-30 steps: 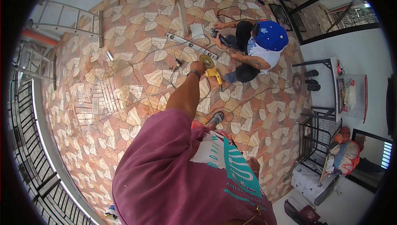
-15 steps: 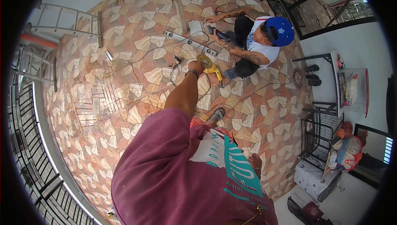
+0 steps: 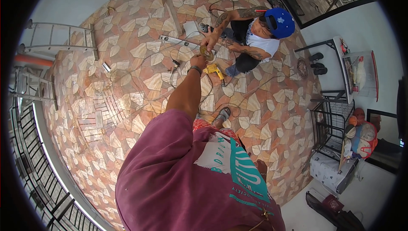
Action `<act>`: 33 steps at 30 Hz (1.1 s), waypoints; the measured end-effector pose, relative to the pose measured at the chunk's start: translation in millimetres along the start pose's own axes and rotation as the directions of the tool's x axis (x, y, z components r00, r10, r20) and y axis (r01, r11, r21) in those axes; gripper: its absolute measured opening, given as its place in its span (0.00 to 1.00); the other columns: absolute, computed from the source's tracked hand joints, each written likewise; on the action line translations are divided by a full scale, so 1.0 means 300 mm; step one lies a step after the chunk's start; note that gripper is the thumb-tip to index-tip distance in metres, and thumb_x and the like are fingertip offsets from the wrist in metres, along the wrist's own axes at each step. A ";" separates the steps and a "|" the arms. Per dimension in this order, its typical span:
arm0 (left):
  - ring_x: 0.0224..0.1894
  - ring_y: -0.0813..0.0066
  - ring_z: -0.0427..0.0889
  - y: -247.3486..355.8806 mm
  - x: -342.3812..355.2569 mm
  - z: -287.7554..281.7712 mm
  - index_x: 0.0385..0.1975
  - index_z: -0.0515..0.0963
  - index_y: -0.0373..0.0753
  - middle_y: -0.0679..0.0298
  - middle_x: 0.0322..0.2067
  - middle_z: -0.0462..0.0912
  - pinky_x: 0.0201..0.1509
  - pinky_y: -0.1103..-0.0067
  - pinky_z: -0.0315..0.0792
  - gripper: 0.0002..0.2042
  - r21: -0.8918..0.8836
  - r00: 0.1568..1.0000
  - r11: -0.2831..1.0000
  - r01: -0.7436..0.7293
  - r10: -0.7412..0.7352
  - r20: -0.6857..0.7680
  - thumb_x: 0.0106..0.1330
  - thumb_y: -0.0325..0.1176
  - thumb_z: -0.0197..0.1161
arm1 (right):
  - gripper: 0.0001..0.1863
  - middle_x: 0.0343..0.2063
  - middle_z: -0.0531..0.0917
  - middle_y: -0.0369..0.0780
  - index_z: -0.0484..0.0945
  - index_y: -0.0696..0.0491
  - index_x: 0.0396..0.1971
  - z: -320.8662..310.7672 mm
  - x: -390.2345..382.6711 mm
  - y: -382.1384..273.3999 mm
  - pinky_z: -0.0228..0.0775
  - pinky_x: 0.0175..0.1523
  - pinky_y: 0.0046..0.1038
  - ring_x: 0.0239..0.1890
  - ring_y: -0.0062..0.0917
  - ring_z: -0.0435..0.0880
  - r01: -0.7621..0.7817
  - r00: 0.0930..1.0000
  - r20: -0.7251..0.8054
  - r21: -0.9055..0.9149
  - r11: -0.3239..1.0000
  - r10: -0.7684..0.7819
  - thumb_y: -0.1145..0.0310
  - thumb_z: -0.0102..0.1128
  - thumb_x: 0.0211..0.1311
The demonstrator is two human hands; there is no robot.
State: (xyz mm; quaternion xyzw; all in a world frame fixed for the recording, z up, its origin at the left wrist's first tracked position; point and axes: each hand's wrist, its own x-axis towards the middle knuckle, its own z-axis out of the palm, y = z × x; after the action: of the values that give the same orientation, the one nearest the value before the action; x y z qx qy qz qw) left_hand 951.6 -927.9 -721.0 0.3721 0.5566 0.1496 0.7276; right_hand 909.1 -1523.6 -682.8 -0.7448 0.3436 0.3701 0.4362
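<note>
At the end of my outstretched left arm, my left hand point(image 3: 197, 60) is closed on the edge of a round, yellowish-brown cutting disc point(image 3: 206, 53). A co-worker's hand point(image 3: 210, 41) meets the disc from the far side, fingers at its upper edge. That person point(image 3: 259, 40), in a blue cap and white sleeveless top, squats across from me. Below the disc a yellow power drill point(image 3: 214, 72) lies on the floor. A dark power tool point(image 3: 206, 28) shows partly near the person's other arm. My right hand does not show clearly.
A long metal spirit level point(image 3: 172, 40) and cables lie on the stone-patterned floor point(image 3: 140, 108). A wooden post point(image 3: 169, 10) rises beyond. Ladders point(image 3: 59, 46) stand at the left above a black railing point(image 3: 36, 154). At the right are a table, a birdcage point(image 3: 359, 76) and a black rack point(image 3: 327, 120).
The co-worker's hand has come over to the disc in my left hand. The dark power tool has shifted left, away from the person's lap. My view has tilted slightly.
</note>
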 end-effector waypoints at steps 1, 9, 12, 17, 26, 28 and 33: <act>0.26 0.74 0.75 0.005 0.017 -0.003 0.38 0.69 0.35 0.61 0.27 0.75 0.23 0.78 0.69 0.16 -0.065 0.999 0.997 -0.032 0.034 0.019 0.48 0.34 0.55 | 0.14 0.28 0.73 0.40 0.67 0.53 0.38 0.000 -0.005 0.005 0.66 0.25 0.27 0.22 0.26 0.73 0.004 1.000 -0.011 0.002 1.000 -0.004 0.66 0.47 0.50; 0.30 0.70 0.73 -0.175 0.060 -0.055 0.46 0.64 0.39 0.57 0.31 0.73 0.29 0.73 0.71 0.28 0.353 0.960 0.893 -0.278 0.250 0.123 0.45 0.43 0.61 | 0.12 0.21 0.72 0.38 0.68 0.53 0.35 0.103 -0.210 -0.110 0.62 0.18 0.23 0.16 0.23 0.70 0.073 0.994 -0.080 -0.043 0.996 -0.076 0.68 0.46 0.49; 0.44 0.61 0.71 -0.364 -0.037 -0.144 0.42 0.68 0.31 0.50 0.41 0.72 0.46 0.75 0.65 0.26 0.518 0.983 0.842 -0.151 0.071 0.171 0.43 0.41 0.60 | 0.11 0.20 0.71 0.37 0.68 0.53 0.35 0.115 -0.180 -0.112 0.60 0.17 0.22 0.15 0.21 0.69 0.076 0.995 -0.062 -0.037 0.996 -0.078 0.68 0.47 0.49; 0.21 0.69 0.76 -0.647 -0.214 -0.479 0.27 0.73 0.40 0.61 0.23 0.76 0.24 0.73 0.72 0.08 0.745 0.950 0.646 0.168 -0.308 0.052 0.53 0.35 0.50 | 0.10 0.18 0.71 0.35 0.69 0.52 0.34 0.092 -0.112 -0.146 0.58 0.16 0.20 0.13 0.19 0.68 0.089 0.996 0.015 -0.104 0.991 -0.088 0.68 0.47 0.49; 0.17 0.77 0.69 -0.566 -0.453 -0.691 0.30 0.70 0.40 0.66 0.20 0.71 0.22 0.78 0.63 0.10 0.139 0.915 0.923 0.358 -0.316 -0.252 0.50 0.37 0.53 | 0.10 0.19 0.72 0.35 0.69 0.51 0.33 0.136 0.084 -0.371 0.61 0.18 0.21 0.15 0.20 0.69 0.201 0.969 0.212 -0.386 0.900 -0.126 0.67 0.49 0.49; 0.19 0.75 0.70 -0.534 -0.465 -0.690 0.34 0.69 0.38 0.64 0.22 0.72 0.22 0.77 0.65 0.13 0.054 0.932 0.968 0.247 -0.222 -0.287 0.50 0.36 0.54 | 0.08 0.19 0.71 0.36 0.69 0.51 0.32 0.141 0.170 -0.447 0.59 0.17 0.22 0.15 0.20 0.69 0.200 0.945 0.314 -0.323 0.925 -0.094 0.68 0.48 0.49; 0.20 0.75 0.71 -0.475 -0.588 -0.590 0.42 0.65 0.36 0.62 0.24 0.73 0.22 0.78 0.65 0.20 -0.063 0.926 0.997 0.051 -0.071 -0.372 0.49 0.37 0.56 | 0.08 0.20 0.72 0.36 0.68 0.50 0.32 0.183 0.417 -0.715 0.60 0.17 0.22 0.16 0.21 0.69 0.126 0.814 0.581 -0.142 0.982 -0.020 0.68 0.47 0.49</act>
State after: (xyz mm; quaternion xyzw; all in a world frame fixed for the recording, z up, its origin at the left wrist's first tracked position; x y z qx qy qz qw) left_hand 701.4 -1069.6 -716.9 0.3000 0.6921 0.2093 0.6222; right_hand 1135.7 -1415.4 -723.5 -0.6455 0.1329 0.5894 0.4671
